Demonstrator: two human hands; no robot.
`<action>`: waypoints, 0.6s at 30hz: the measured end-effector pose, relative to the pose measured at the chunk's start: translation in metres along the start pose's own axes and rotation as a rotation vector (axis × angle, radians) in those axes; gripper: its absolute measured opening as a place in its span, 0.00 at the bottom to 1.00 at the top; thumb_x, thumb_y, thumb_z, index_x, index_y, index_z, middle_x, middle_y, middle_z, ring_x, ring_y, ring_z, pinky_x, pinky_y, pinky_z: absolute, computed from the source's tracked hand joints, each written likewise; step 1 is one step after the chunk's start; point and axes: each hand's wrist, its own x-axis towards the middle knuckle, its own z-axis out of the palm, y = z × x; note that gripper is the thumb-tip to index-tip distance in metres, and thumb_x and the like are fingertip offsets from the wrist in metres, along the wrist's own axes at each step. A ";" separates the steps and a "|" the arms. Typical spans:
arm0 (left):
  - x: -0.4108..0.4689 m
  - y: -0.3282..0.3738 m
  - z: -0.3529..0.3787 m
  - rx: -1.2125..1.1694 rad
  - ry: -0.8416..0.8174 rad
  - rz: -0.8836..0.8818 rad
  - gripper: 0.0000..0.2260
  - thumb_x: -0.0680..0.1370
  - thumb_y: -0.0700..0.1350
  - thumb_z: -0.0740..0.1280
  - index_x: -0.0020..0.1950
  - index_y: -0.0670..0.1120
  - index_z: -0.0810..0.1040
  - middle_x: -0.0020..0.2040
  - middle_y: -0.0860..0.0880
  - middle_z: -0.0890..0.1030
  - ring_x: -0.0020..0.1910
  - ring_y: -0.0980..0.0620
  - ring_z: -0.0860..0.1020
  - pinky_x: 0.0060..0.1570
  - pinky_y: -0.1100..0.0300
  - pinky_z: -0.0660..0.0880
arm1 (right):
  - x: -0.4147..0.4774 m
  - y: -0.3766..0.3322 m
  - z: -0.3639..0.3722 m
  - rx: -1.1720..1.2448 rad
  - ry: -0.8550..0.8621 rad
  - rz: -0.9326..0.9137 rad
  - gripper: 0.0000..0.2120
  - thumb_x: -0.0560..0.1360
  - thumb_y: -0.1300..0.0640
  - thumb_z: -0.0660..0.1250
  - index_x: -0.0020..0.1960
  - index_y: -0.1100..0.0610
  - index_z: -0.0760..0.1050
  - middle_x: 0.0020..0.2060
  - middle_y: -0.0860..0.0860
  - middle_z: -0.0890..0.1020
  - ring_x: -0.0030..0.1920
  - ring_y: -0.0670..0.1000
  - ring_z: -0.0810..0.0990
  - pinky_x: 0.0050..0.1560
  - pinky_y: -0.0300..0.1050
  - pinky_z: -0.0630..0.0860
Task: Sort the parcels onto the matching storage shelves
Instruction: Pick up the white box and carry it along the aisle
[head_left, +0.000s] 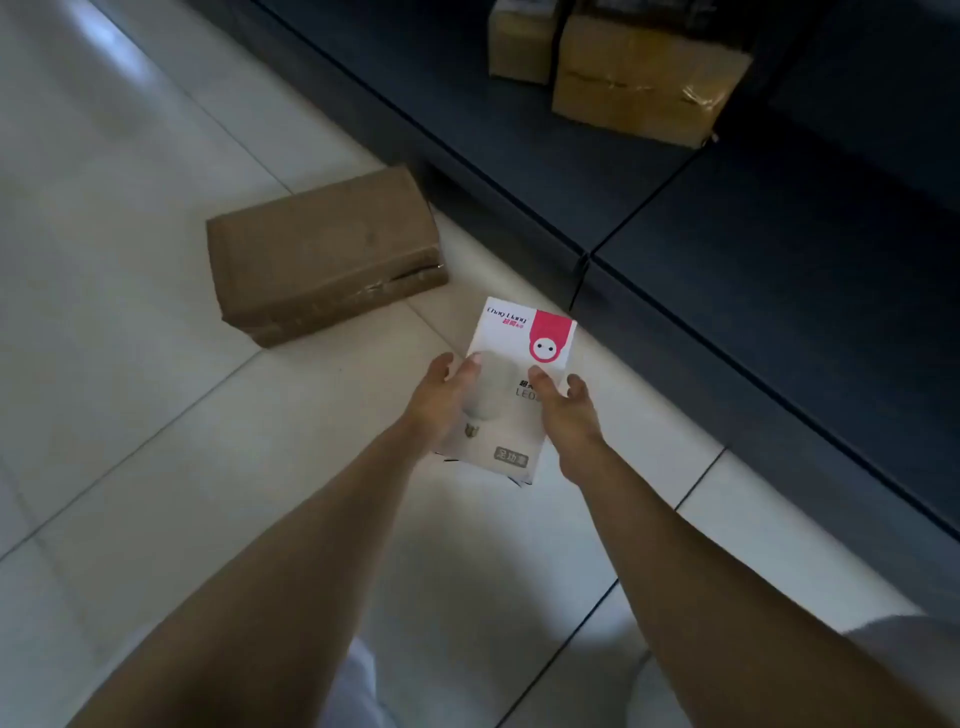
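Here the white bulb box (519, 364) sits gripped between left hand (441, 400) and right hand (569, 421) fingers.

Pale glossy tiled floor (156, 415) with dark grout lines; one taped brown cardboard parcel (324, 254) lies flat on it, beside the dark blue low shelf (779, 270). Shelf carries two tape-wrapped tan cardboard boxes (644, 78), side by side.
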 end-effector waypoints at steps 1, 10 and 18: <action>0.001 0.000 0.002 -0.007 -0.010 -0.020 0.29 0.78 0.62 0.59 0.73 0.45 0.65 0.68 0.43 0.74 0.62 0.42 0.75 0.56 0.53 0.72 | -0.003 0.000 0.001 -0.010 -0.019 0.015 0.25 0.80 0.47 0.62 0.73 0.56 0.62 0.52 0.51 0.73 0.42 0.49 0.72 0.48 0.45 0.67; 0.004 -0.006 0.015 -0.121 -0.082 0.004 0.22 0.78 0.59 0.61 0.64 0.44 0.76 0.57 0.43 0.82 0.51 0.43 0.82 0.42 0.58 0.77 | 0.012 0.025 0.013 -0.044 -0.036 0.047 0.19 0.80 0.44 0.61 0.66 0.52 0.70 0.58 0.54 0.81 0.45 0.52 0.80 0.38 0.44 0.74; -0.015 0.016 -0.001 -0.140 0.145 0.131 0.10 0.82 0.52 0.59 0.59 0.49 0.73 0.49 0.54 0.80 0.44 0.55 0.80 0.38 0.65 0.73 | -0.010 -0.011 0.025 -0.047 -0.071 -0.145 0.17 0.81 0.47 0.60 0.67 0.50 0.70 0.56 0.51 0.81 0.43 0.46 0.79 0.33 0.36 0.72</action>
